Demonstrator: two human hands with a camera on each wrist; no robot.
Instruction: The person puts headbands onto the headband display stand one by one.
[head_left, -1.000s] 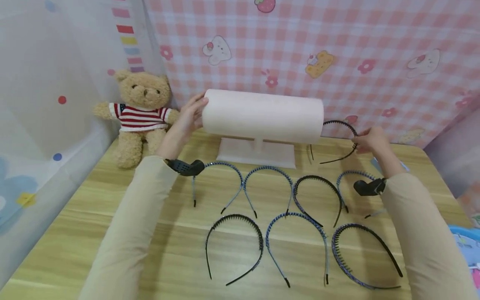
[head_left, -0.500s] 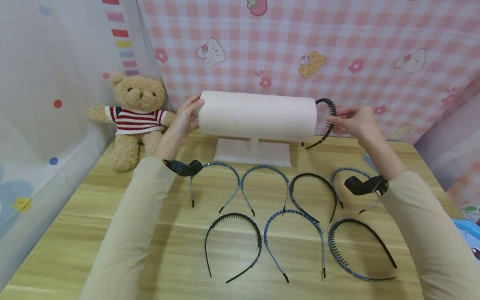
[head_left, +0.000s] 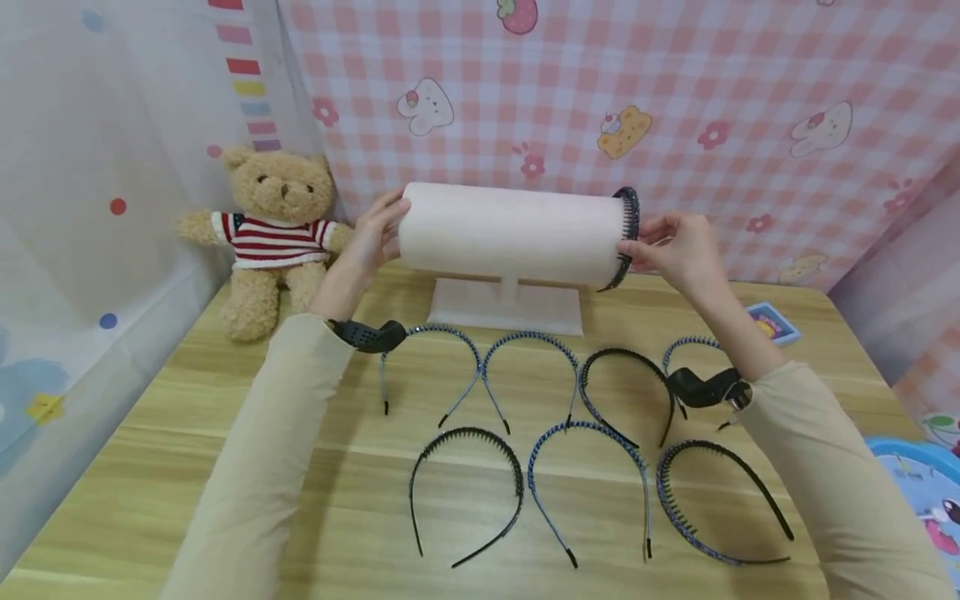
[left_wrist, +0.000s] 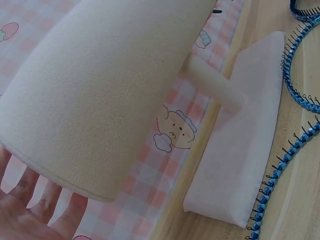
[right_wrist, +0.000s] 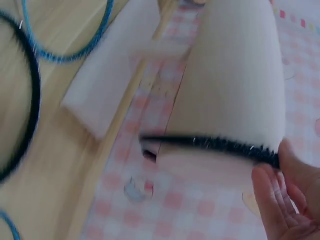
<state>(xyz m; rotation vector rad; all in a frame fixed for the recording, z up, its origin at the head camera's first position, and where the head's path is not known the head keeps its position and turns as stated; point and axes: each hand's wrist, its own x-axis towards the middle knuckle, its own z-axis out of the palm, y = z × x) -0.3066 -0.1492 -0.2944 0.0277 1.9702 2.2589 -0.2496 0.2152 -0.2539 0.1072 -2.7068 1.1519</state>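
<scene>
A white cylindrical headband stand (head_left: 517, 229) stands upright on its flat base at the back of the table. Against its left end rests my left hand (head_left: 378, 229), and the left wrist view has its fingers (left_wrist: 47, 200) spread and fairly straight at the roll's edge. At the other end my right hand (head_left: 678, 246) pinches a black toothed headband (head_left: 632, 212) between thumb and fingers. That headband curves over the roll's right end; its tips hang beneath in the right wrist view, where the image is blurred.
Two rows of headbands lie in front, among them a blue one (head_left: 531, 335) and a black one (head_left: 467, 431). A teddy bear (head_left: 281, 208) sits at the back left. Behind the right forearm lies a small blue box (head_left: 772, 323). A checked cloth (head_left: 517, 100) hangs behind.
My right hand has moved left with the black headband, bringing it from beside the stand onto the roll's right end. The left hand has stayed at the left end.
</scene>
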